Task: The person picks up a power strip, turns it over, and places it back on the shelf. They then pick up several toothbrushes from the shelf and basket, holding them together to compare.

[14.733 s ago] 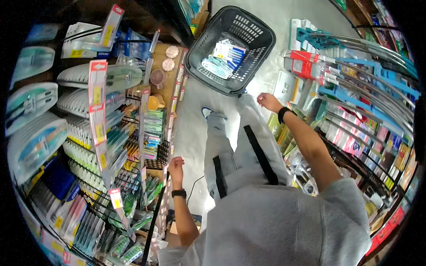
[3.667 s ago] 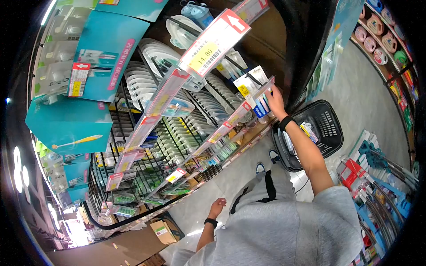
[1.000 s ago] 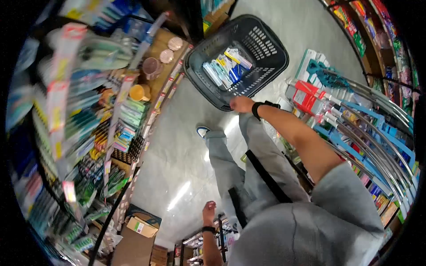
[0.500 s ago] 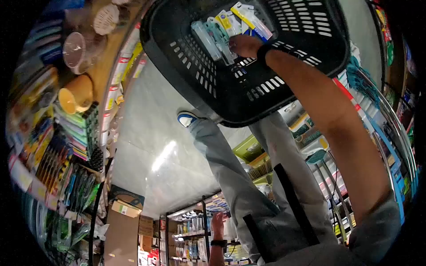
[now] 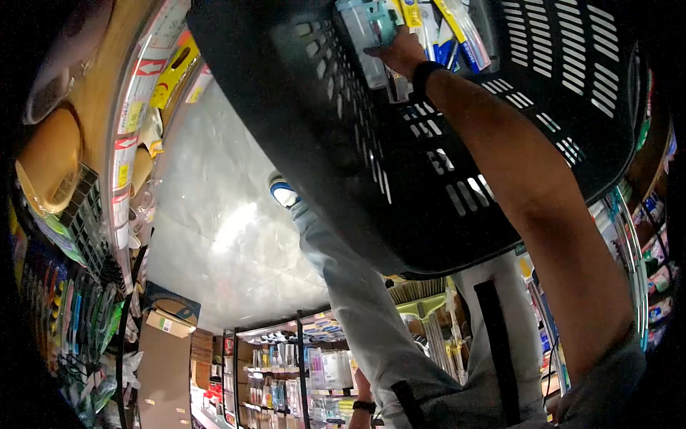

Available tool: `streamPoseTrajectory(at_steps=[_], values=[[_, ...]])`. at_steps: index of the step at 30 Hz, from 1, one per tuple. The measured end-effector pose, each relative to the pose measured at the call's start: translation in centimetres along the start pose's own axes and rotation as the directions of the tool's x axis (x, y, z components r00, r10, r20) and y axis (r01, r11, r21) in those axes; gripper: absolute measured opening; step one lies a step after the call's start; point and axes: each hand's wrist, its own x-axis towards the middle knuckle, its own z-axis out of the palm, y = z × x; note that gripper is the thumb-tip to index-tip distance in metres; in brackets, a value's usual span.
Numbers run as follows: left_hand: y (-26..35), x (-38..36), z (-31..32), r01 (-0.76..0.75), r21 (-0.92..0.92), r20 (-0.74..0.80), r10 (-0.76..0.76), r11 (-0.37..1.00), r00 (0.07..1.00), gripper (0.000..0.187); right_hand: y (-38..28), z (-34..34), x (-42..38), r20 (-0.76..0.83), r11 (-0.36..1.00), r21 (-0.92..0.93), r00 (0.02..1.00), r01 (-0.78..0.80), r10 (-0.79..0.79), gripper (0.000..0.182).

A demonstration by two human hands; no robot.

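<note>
A large black basket (image 5: 343,207) with slotted sides fills the upper middle. My right hand (image 5: 401,53) reaches into it from the right, a black band on its wrist. Thumb and fingers are around a clear package with teal contents (image 5: 386,21), beside a clear plastic case (image 5: 361,43). Right of the hand lie yellow-and-white packages (image 5: 461,32) with blue parts. My left hand (image 5: 363,386) is low in the view, beside my leg, with a black watch on the wrist; its fingers are too hidden to read.
Shelves with price labels (image 5: 128,118) and an orange container (image 5: 53,161) line the left. A cardboard box (image 5: 164,365) stands lower left. Stocked racks (image 5: 275,375) are at the bottom, and metal rails (image 5: 632,250) at the right. My shoe (image 5: 284,193) is on the shiny floor (image 5: 214,186).
The basket looks larger and reaches lower and farther right. My right hand is slightly higher among the packages. The shelves at left have shifted outward, and my left hand sits lower.
</note>
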Motion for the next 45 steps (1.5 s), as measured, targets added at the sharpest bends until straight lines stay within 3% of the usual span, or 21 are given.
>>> streamPoseTrajectory(at_steps=[4,9,12,16,19,23,25,28,30,33,34,35,36,37,38,39,40,41,42,43,45], values=[[0.6,1.0,0.6,0.036,-0.023,-0.014,-0.036,0.999,0.999,0.022,-2.3,0.7,-1.5,-0.148,0.993,-0.031,0.983,-0.115,0.109,0.071],[0.7,1.7,0.4,0.08,-0.036,-0.014,-0.081,0.996,0.997,0.022,-0.7,1.7,-0.3,-0.112,0.988,0.13,0.991,0.089,-0.075,0.065],[0.6,1.9,0.1,0.089,-0.038,-0.013,-0.09,0.995,0.996,0.022,-2.0,1.7,-1.7,-0.114,0.905,0.391,0.985,0.165,-0.13,0.066],[0.8,2.4,-0.7,0.077,-0.047,-0.012,-0.078,0.996,0.997,0.022,-1.8,2.9,-0.6,-0.175,0.922,0.382,0.984,0.061,0.008,0.064],[0.5,2.4,-1.5,0.057,-0.057,-0.021,-0.058,0.997,0.998,0.022,-1.9,1.4,-0.9,-0.174,0.994,0.094,0.984,0.064,-0.047,0.048],[0.6,1.9,-3.8,-0.021,-0.078,-0.039,0.018,0.997,0.999,0.022,-2.4,-2.5,-4.3,-0.043,0.893,0.449,0.999,-0.002,0.024,0.043],[0.9,1.4,-5.9,-0.071,-0.101,-0.049,0.066,0.992,0.997,0.022,-1.1,-4.2,-3.4,-0.106,0.976,0.17,0.987,0.139,-0.123,0.042],[1.7,0.0,-9.7,-0.125,-0.18,-0.061,0.116,0.976,0.991,0.022,-2.6,-11.3,-8.6,-0.045,0.895,0.445,0.997,-0.039,0.066,0.043],[2.6,-1.3,-12.1,-0.15,-0.26,-0.059,0.139,0.954,0.989,0.022,-1.5,-14.1,-9.9,0.022,0.882,0.464,0.997,-0.079,0.078,0.043],[4.6,-3.1,-15.8,-0.202,-0.387,-0.043,0.201,0.9,0.979,0.022,-3.8,-21.4,-18.5,-0.024,0.609,0.793,1.0,0.018,0.001,0.045],[7.1,-2.7,-17.0,-0.3,-0.374,-0.06,0.3,0.878,0.952,0.022,-3.9,-23.3,-23.2,-0.123,0.322,0.932,0.982,0.165,-0.146,0.042],[10.1,-3.5,-17.8,-0.47,-0.268,-0.111,0.458,0.841,0.882,0.023,-6.1,-26.8,-26.7,-0.129,0.248,0.952,0.97,0.179,-0.206,0.045],[12.9,-5.0,-18.0,-0.606,-0.159,-0.135,0.591,0.78,0.796,0.023,-5.8,-28.0,-28.8,-0.087,0.412,0.898,0.982,0.151,-0.169,0.03],[16.0,-8.6,-17.7,-0.676,-0.071,-0.16,0.661,0.734,0.734,0.022,-8.4,-30.8,-34.1,-0.099,0.326,0.935,0.986,0.138,-0.133,0.026],[19.0,-11.3,-17.5,-0.763,-0.081,-0.136,0.751,0.641,0.646,0.021,-9.1,-32.7,-37.7,-0.043,0.486,0.864,0.979,0.136,-0.198,0.028],[21.1,-13.5,-17.1,-0.806,-0.09,-0.133,0.795,0.585,0.592,0.02,-10.7,-33.4,-40.9,-0.062,0.417,0.901,0.986,0.121,-0.154,0.031],[22.9,-15.6,-16.6,-0.846,-0.1,-0.131,0.836,0.524,0.533,0.019,-11.7,-34.0,-44.8,-0.116,0.488,0.847,0.969,0.211,-0.218,0.034],[24.8,-18.5,-15.9,-0.869,-0.087,-0.101,0.864,0.487,0.494,0.02,-12.9,-33.7,-48.2,-0.075,0.34,0.928,0.97,0.154,-0.232,0.035],[26.4,-21.9,-15.1,-0.898,-0.126,-0.055,0.9,0.422,0.431,0.023,-13.4,-32.5,-50.5,-0.081,0.387,0.905,0.965,0.176,-0.251,0.038],[27.3,-22.8,-15.0,-0.932,-0.067,0.044,0.934,0.357,0.355,0.029,-15.6,-33.3,-54.5,0.019,0.366,0.929,0.978,0.059,-0.206,0.041],[28.6,-28.7,-14.6,-0.993,0.059,0.116,0.987,0.101,0.107,0.032,-17.7,-32.7,-59.7,-0.02,0.327,0.934,0.933,0.146,-0.36,0.039]])
